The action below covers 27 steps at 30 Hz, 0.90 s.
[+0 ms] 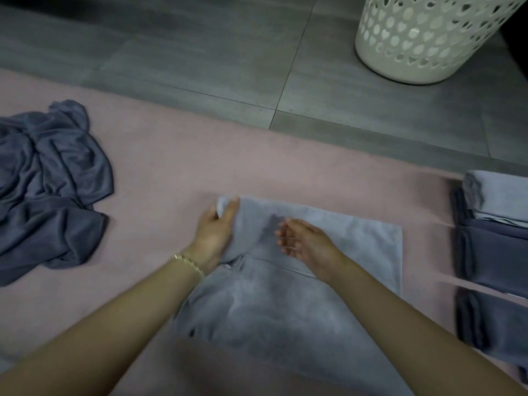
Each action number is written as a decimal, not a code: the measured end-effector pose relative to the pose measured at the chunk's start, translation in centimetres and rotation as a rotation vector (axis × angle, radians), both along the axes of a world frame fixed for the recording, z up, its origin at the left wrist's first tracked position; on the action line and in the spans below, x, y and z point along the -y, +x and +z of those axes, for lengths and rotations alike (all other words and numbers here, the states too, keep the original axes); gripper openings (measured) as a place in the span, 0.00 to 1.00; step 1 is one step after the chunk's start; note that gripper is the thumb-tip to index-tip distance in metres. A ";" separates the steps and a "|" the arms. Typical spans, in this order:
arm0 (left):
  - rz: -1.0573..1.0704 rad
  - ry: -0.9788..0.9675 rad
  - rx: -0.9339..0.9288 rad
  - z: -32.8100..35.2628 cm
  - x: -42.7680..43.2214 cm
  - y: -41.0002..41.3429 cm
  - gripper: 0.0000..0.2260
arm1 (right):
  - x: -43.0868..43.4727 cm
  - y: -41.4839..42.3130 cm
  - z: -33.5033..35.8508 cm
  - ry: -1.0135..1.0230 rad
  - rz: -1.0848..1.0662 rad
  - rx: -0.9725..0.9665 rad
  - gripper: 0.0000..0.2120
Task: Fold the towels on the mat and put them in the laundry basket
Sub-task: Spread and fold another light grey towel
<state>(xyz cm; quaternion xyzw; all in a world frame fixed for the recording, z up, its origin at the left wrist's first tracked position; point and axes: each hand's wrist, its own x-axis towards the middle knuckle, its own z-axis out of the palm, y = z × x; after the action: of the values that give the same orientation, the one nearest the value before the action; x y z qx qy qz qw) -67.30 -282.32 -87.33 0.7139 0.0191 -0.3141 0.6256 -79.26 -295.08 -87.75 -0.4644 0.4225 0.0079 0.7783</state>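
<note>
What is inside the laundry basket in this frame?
Through the holes of the basket only its pale far wall and dark gaps show, nothing recognisable as laundry. Its opening is cut off by the top of the frame, so its contents cannot be confirmed.

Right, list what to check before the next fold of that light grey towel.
1. Left hand grips the light grey towel by its far left corner: ok.
2. Right hand pins the towel: cannot tell; fingers open over it, contact unclear.
3. Towel lies flat: not ok; its near part is rumpled.
4. Folded stack clear of the towel: ok, apart on the right.
5. Laundry basket standing in view: ok, on the tiles beyond the mat.
</note>
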 end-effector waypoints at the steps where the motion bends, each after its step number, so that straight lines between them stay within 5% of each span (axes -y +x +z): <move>1: 0.025 0.001 0.064 0.2 0.0 1.9 0.11 | 0.6 -0.2 0.2 -0.072 -0.006 -0.018 0.08; 5: -0.173 0.112 0.034 -2.0 -1.9 6.9 0.10 | 4.0 -2.9 -1.2 -0.716 0.015 -0.123 0.02; 9: -0.214 0.288 0.037 -4.2 -3.3 6.5 0.16 | 8.9 -7.7 -3.3 -1.171 0.005 -0.449 0.24; 12: -0.166 0.286 0.110 -5.2 -3.3 6.4 0.12 | 12.8 -10.9 -5.2 -0.996 -0.052 -0.689 0.32; 15: -0.189 0.269 0.180 -5.4 -3.2 6.7 0.03 | 14.6 -12.1 -5.5 -0.871 -0.068 -0.575 0.14; 17: -0.131 0.257 0.260 -5.2 -3.2 7.3 0.07 | 14.8 -12.2 -5.1 -0.864 -0.147 -0.488 0.07; 20: -0.172 0.242 0.528 -4.5 -3.2 7.0 0.10 | 13.6 -12.3 -3.7 -0.991 -0.288 -0.360 0.14; 22: -0.530 0.330 0.849 -3.9 -3.8 5.5 0.12 | 11.8 -12.6 -3.1 -0.952 -0.119 -0.193 0.15; 25: -1.102 0.445 0.858 -3.3 -4.9 3.2 0.27 | 9.3 -14.2 -2.9 -0.785 0.386 -0.091 0.18; 27: -1.202 0.586 0.827 -3.5 -5.7 3.3 0.35 | 9.0 -15.9 -3.0 -0.773 0.633 -0.212 0.17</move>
<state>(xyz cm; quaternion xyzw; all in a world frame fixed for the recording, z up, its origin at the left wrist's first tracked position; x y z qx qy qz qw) -63.95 -276.57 -90.83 0.7967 -0.5226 -0.2896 0.0908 -95.20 -304.06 -90.72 -0.8202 0.3098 0.1333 0.4620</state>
